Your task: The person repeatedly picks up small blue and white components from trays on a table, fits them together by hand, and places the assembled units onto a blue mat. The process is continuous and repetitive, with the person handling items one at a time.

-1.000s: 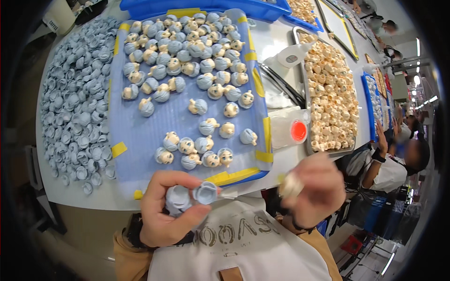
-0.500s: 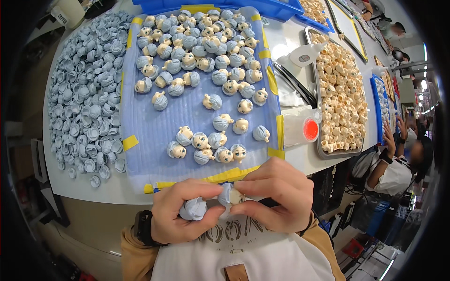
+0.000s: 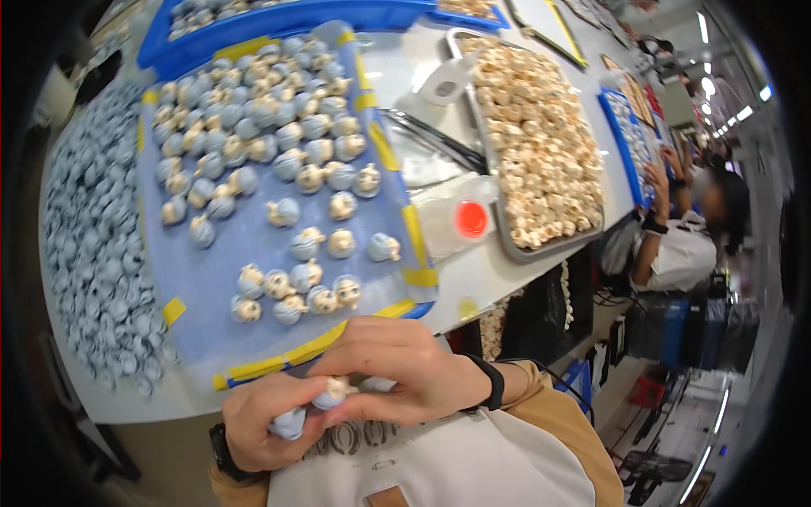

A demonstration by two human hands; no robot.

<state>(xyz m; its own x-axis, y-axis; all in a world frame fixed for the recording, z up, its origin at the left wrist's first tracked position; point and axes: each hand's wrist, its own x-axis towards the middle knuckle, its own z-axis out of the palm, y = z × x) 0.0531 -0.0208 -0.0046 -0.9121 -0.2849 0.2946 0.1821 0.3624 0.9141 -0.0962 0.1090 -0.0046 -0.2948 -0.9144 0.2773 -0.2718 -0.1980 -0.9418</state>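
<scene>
In front of my body, my left hand (image 3: 269, 416) and my right hand (image 3: 404, 372) come together around a small doll head (image 3: 333, 394) with pale blue hair. Both hands pinch it between thumb and fingers. A loose pale blue hair piece (image 3: 289, 424) is tucked in the curl of my left hand. Under my right fingers shows a pale, whitish-blue bit (image 3: 377, 384), mostly hidden, whose kind I cannot make out. Just beyond my hands lies a blue-lined tray (image 3: 203, 283) edged with yellow tape, bearing many doll heads with blue hair.
Blue hair pieces (image 3: 93, 253) are heaped on the left. At right stands a metal tray (image 3: 512, 245) of beige parts, beside a white bottle (image 3: 445, 83), black tweezers (image 3: 439, 139) and a container with a red-orange disc (image 3: 470, 220). A co-worker (image 3: 676, 245) sits far right.
The view has swung to the right, so the tray and heaps sit further left. My hands have drawn closer together, and the doll head has turned between my fingers.
</scene>
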